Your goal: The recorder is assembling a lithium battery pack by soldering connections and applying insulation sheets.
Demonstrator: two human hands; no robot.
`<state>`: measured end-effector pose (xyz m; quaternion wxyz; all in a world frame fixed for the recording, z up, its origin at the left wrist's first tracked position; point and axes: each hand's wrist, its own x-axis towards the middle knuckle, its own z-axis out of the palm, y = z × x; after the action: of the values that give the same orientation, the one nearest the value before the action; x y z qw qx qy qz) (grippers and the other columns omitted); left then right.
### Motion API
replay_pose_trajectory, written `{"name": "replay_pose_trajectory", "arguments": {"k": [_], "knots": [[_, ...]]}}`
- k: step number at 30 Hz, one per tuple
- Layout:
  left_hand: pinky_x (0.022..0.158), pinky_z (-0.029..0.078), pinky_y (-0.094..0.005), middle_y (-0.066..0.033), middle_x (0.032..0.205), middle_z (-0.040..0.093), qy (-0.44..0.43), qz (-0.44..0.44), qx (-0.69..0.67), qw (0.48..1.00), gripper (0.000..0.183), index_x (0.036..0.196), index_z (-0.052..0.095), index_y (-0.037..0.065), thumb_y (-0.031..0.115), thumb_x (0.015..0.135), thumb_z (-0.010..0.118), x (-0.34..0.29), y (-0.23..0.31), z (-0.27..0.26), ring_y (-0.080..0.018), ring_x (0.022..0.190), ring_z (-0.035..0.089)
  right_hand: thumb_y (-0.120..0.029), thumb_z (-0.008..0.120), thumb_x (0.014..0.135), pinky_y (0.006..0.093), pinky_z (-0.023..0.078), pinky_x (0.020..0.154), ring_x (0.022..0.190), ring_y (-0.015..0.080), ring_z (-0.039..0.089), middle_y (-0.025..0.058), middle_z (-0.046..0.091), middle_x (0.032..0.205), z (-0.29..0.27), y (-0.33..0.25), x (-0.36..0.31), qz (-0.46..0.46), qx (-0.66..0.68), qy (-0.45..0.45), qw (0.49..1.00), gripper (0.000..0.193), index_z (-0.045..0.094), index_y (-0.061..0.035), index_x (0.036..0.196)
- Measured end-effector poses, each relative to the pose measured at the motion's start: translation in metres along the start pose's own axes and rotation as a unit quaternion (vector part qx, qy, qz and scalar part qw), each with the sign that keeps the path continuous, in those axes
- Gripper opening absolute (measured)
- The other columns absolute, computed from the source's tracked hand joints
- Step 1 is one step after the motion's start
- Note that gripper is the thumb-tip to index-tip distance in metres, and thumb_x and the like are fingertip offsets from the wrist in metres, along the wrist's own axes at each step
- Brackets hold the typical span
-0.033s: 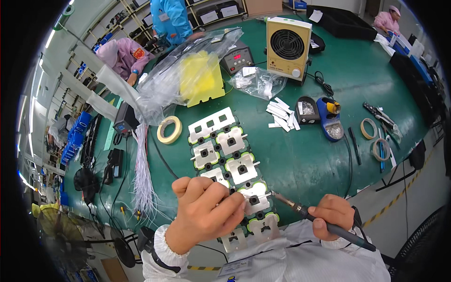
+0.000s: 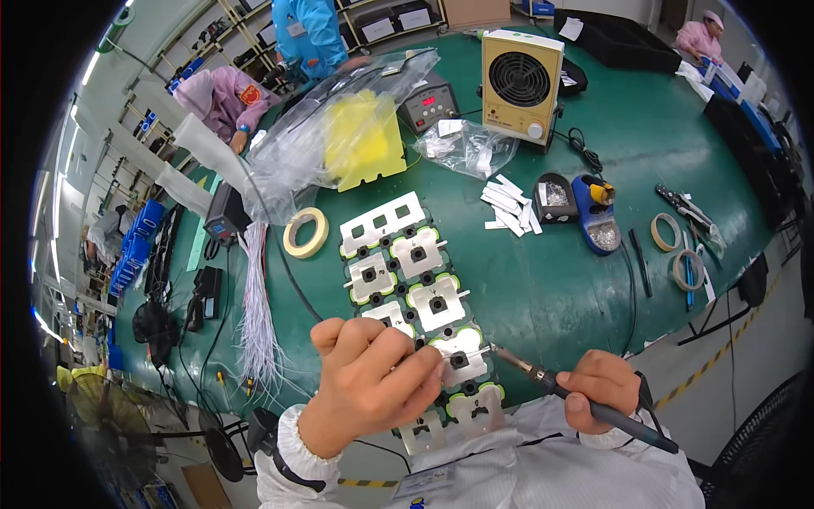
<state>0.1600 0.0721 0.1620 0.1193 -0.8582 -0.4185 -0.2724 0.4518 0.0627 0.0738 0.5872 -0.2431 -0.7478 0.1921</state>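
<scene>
A battery pack (image 2: 437, 303) with silvery metal tabs, black frame and green-edged cells lies lengthwise before me. My right hand (image 2: 600, 392) is closed round the dark handle of a soldering iron (image 2: 543, 378). The iron's tip meets the right end of a tab near the pack's close end. Over the pack's left side, my left hand (image 2: 370, 382) is closed, thumb and forefinger pinched on what looks like a thin white wire (image 2: 466, 350), which reaches toward the iron's tip. Part of the pack is hidden under this hand.
A blue iron stand (image 2: 595, 222), white strips (image 2: 509, 206) and a fan unit (image 2: 521, 83) stand beyond the pack. Tape (image 2: 306, 234) and a bundle of white wires (image 2: 257, 314) lie left. Cutters (image 2: 678, 204) are at right. Co-workers (image 2: 222, 103) sit or stand behind.
</scene>
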Motion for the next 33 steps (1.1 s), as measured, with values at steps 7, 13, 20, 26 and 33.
{"name": "replay_pose_trajectory", "arguments": {"k": [7, 13, 20, 26, 33], "knots": [[0.078, 0.028, -0.0388, 0.0057, 0.074, 0.051, 0.004, 0.003, -0.006, 1.0, 0.019, 0.082, 0.072, 0.019, 0.018, 0.064, 0.08, -0.002, 0.001, 0.002, -0.0185, 0.078, 0.05, -0.008, 0.072, 0.081, 0.0293, 0.041, 0.043, 0.047, 0.0171, 0.052, 0.0072, 0.059, 0.064, -0.002, -0.003, -0.002, 0.004, -0.009, 0.008, 1.0, 0.016, 0.073, 0.006, 0.089], [0.078, 0.028, -0.0395, 0.0059, 0.072, 0.051, 0.0, 0.002, -0.004, 1.0, 0.019, 0.079, 0.073, 0.021, 0.017, 0.062, 0.08, -0.002, 0.002, 0.005, -0.0195, 0.079, 0.051, -0.009, 0.072, 0.08, 0.0296, 0.042, 0.043, 0.047, 0.0178, 0.053, 0.0078, 0.06, 0.064, -0.002, -0.003, -0.003, 0.014, -0.012, 0.009, 1.0, 0.016, 0.073, 0.0051, 0.089], [0.078, 0.028, -0.0392, 0.0062, 0.072, 0.05, 0.0, 0.003, -0.008, 1.0, 0.019, 0.079, 0.072, 0.02, 0.017, 0.062, 0.08, -0.001, 0.002, 0.009, -0.0189, 0.078, 0.05, -0.009, 0.073, 0.081, 0.0303, 0.043, 0.044, 0.048, 0.019, 0.054, 0.0079, 0.061, 0.065, -0.003, -0.003, -0.001, 0.02, -0.011, 0.009, 1.0, 0.016, 0.074, 0.0044, 0.09], [0.078, 0.028, -0.039, 0.0065, 0.071, 0.05, 0.0, 0.008, -0.008, 1.0, 0.019, 0.08, 0.072, 0.02, 0.017, 0.063, 0.08, -0.002, 0.003, 0.012, -0.0186, 0.077, 0.05, -0.009, 0.073, 0.081, 0.0312, 0.045, 0.047, 0.05, 0.0199, 0.056, 0.008, 0.063, 0.068, -0.006, -0.004, -0.002, 0.025, -0.01, -0.012, 1.0, 0.018, 0.074, 0.0039, 0.093], [0.078, 0.03, -0.0367, 0.0049, 0.077, 0.051, -0.005, 0.013, -0.01, 1.0, 0.018, 0.081, 0.07, 0.018, 0.018, 0.066, 0.08, 0.001, 0.006, 0.014, -0.0171, 0.079, 0.05, -0.007, 0.073, 0.08, 0.0314, 0.046, 0.047, 0.051, 0.0199, 0.057, 0.0081, 0.063, 0.068, -0.009, -0.003, -0.003, 0.025, -0.007, -0.021, 0.999, 0.018, 0.074, 0.0042, 0.094]]}}
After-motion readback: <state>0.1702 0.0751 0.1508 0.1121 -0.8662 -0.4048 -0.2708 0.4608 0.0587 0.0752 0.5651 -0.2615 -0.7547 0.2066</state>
